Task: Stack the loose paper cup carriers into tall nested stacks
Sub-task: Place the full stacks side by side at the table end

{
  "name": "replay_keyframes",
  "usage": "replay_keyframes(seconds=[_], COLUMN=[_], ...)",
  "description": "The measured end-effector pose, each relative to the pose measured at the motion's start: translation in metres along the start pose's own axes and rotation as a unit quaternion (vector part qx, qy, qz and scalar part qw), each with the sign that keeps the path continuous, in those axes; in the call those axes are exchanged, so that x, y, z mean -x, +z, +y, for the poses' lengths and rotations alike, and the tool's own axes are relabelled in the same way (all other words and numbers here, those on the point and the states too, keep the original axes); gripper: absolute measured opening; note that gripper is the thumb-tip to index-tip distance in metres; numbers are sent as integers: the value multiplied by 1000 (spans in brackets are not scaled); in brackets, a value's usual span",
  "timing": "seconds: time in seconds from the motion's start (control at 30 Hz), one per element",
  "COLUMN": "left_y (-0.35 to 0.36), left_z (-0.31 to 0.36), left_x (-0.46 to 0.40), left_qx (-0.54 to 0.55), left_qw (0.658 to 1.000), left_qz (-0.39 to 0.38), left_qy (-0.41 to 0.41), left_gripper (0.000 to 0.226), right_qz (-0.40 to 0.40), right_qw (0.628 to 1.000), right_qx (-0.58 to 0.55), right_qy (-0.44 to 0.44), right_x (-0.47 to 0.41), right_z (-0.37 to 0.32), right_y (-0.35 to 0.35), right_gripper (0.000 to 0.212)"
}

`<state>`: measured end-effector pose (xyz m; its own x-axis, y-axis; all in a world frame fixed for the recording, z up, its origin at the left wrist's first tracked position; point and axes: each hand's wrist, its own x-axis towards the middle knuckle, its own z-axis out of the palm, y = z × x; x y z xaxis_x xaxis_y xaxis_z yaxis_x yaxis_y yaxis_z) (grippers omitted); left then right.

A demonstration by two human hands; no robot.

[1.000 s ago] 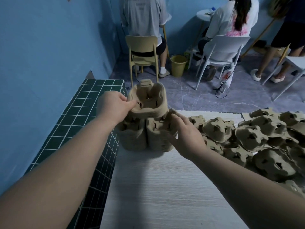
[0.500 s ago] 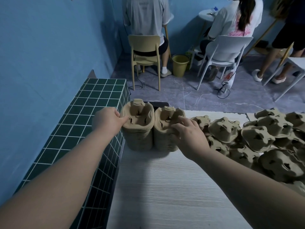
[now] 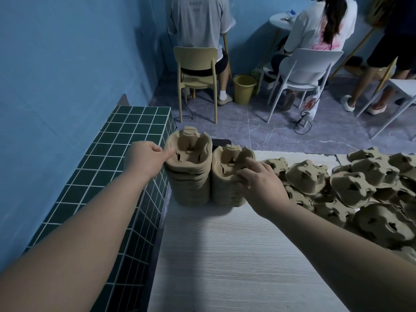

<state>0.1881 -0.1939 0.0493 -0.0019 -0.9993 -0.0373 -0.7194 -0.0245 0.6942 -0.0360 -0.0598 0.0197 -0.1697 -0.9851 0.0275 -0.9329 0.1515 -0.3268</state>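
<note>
Left hand (image 3: 144, 157) loosely curled, thumb pressing the near-left rim of the left stack (image 3: 188, 174), holding nothing. Right of it, touching, stands the right stack (image 3: 229, 176), slightly shorter; both upright at the counter (image 3: 225, 255) far-left corner, edge just left of the left hand. Right hand (image 3: 261, 183) fingers spread, resting on the right stack's top rim, gripping nothing. Loose carriers (image 3: 360, 185) heaped just right of the right hand, so it's nearer for the next pick. Open counter near side of both hands.
</note>
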Motion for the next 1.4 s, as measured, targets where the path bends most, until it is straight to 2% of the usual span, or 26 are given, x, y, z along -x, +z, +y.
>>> replay_keyframes(seconds=[0.17, 0.27, 0.37, 0.5, 0.67, 0.77, 0.93, 1.07, 1.23, 1.4], left_y=[-5, -3, 11, 38, 56, 63, 70, 74, 77, 74], left_z=[4, 17, 38, 53, 52, 50, 52, 49, 50, 54], left_x=[0, 6, 15, 29, 31, 35, 45, 45, 46, 58], left_qx=[24, 54, 39, 0, -4, -39, -91, -115, -158, -159], left_qw=[1000, 998, 998, 998, 996, 994, 993, 990, 982, 978], left_qz=[3, 5, 2, -30, -57, -73, -31, -28, -55, -35], left_qy=[10, 21, 51, 63, 65, 75, 69, 81, 90, 129], left_gripper=[32, 33, 36, 37, 37, 37, 32, 35, 39, 43], right_qz=[0, 12, 36, 68, 68, 76, 40, 28, 7, 10], right_qw=[1000, 1000, 996, 990, 993, 992, 998, 999, 999, 999], right_qx=[3, -16, -67, -118, -91, -96, -46, -38, -31, -45], right_qy=[-3, 9, 39, 48, 11, 13, -14, -4, -1, 14], right_x=[0, 1, 4, 9, 11, 14, 15, 11, 9, 20], right_z=[1, 2, 3, 11, 25, 29, 29, 28, 27, 32], right_y=[0, 0, -4, -8, -4, -2, -1, 0, -3, -6], right_gripper=[35, 61, 87, 101, 88, 87, 73, 68, 68, 72])
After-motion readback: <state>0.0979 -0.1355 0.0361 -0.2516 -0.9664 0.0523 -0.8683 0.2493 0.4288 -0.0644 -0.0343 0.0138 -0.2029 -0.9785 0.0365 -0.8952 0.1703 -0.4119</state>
